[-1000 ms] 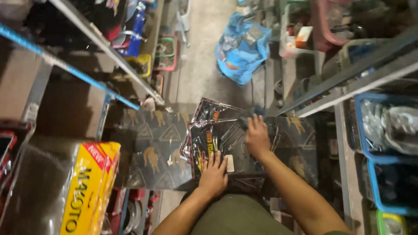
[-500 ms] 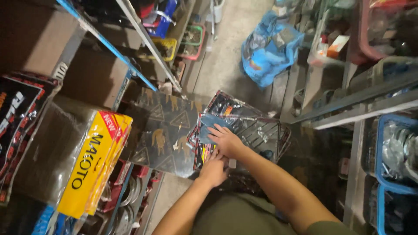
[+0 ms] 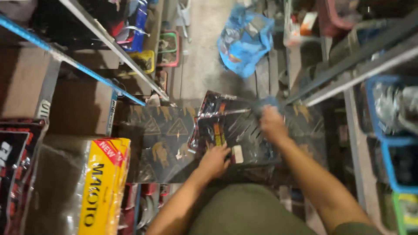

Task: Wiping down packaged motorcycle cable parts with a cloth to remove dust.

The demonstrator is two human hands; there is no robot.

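Pressing both hands flat, unclenched, left hand (image 3: 214,160) and right hand (image 3: 271,125), on a glossy black packet (image 3: 235,130), we face a bare aisle floor (image 3: 204,43) at twelve o'clock.

left hand (image 3: 214,160) flat, fingers (image 3: 223,151) spread, right hand (image 3: 272,124) blurred, extended

Packet stack (image 3: 235,130) lies on carton (image 3: 161,143); wrapped box (image 3: 102,187) left.

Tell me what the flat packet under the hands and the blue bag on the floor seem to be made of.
Packet: probably clear glossy plastic wrap over printed card; bright streaks glint across it.
Blue bag: thin plastic film, apparently; it lies crumpled and creased, with a slight sheen.
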